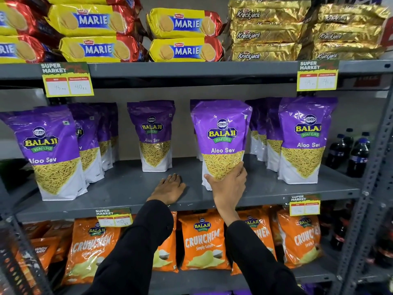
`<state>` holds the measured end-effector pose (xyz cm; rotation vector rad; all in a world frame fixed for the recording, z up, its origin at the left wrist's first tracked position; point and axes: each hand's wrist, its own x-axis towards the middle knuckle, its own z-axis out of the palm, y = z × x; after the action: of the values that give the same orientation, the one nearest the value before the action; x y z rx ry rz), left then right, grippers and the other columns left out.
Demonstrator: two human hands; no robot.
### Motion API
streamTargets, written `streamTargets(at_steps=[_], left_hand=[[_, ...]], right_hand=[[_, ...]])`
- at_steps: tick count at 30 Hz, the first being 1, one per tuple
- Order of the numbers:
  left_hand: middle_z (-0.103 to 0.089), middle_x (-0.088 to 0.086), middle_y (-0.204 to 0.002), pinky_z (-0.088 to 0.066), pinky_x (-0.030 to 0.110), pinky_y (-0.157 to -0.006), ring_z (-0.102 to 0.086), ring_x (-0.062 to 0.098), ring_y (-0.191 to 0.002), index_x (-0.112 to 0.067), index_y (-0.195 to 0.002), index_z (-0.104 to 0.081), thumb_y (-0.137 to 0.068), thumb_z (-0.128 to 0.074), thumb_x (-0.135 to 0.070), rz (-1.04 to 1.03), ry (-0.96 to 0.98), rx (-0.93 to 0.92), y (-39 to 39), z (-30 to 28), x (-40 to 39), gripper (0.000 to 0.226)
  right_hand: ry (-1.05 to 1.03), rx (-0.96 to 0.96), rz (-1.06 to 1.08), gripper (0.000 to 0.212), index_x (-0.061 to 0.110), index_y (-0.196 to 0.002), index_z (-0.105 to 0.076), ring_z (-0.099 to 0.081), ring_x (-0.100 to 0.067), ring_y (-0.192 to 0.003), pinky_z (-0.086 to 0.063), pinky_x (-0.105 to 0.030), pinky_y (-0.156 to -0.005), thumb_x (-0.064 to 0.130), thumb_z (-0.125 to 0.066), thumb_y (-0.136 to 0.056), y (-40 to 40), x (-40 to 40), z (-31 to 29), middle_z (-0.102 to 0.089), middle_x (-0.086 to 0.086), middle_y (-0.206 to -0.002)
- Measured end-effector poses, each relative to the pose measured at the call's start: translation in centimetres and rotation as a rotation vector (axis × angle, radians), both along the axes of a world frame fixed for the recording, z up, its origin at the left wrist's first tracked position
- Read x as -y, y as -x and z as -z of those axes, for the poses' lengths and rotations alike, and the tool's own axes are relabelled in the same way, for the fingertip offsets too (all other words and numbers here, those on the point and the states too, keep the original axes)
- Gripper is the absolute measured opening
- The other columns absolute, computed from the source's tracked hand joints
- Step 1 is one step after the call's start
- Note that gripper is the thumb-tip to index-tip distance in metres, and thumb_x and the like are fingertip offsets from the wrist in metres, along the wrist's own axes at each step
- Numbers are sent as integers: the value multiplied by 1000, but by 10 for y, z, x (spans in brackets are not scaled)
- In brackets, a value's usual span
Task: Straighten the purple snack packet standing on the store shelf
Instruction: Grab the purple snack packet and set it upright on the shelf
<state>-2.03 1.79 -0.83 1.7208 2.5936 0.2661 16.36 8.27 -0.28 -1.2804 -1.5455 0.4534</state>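
A purple Aloo Sev snack packet (221, 137) stands upright on the grey middle shelf (131, 188), right of centre. My right hand (228, 186) grips its lower front, thumb on the left edge and fingers around the right side. My left hand (169, 189) lies flat, palm down, on the bare shelf to the packet's left, holding nothing. Both arms wear black sleeves.
More purple Aloo Sev packets stand at the left (51, 152), behind centre (154, 135) and right (304, 141). Dark soda bottles (357, 156) stand far right. Biscuit packs fill the upper shelf, orange chip bags (203, 239) the lower one. Price tags hang from shelf edges.
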Motion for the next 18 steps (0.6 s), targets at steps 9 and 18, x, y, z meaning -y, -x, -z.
streamTargets(at_steps=[9,18], left_hand=[[-21,11,-170,-14,44,-126,-18,25,-159,-8,-158,-28,-106,-20,-39,0,-3,7,0,-1,1,61],[-22,12,-170,-15,46,-127,-19,26,-159,-8,-156,-30,-106,-21,-38,7,-13,0,-1,-1,3,59]], right_hand=[[-33,-17,37,122,10,-154,-24,-46,-34,-135,-44,-48,-107,64,-85,-63,4,-2,5,-41,-16,-149],[-58,-30,27,123,12,-155,-21,-45,-34,-136,-44,-49,-106,65,-85,-64,5,-5,9,-40,-16,-149]])
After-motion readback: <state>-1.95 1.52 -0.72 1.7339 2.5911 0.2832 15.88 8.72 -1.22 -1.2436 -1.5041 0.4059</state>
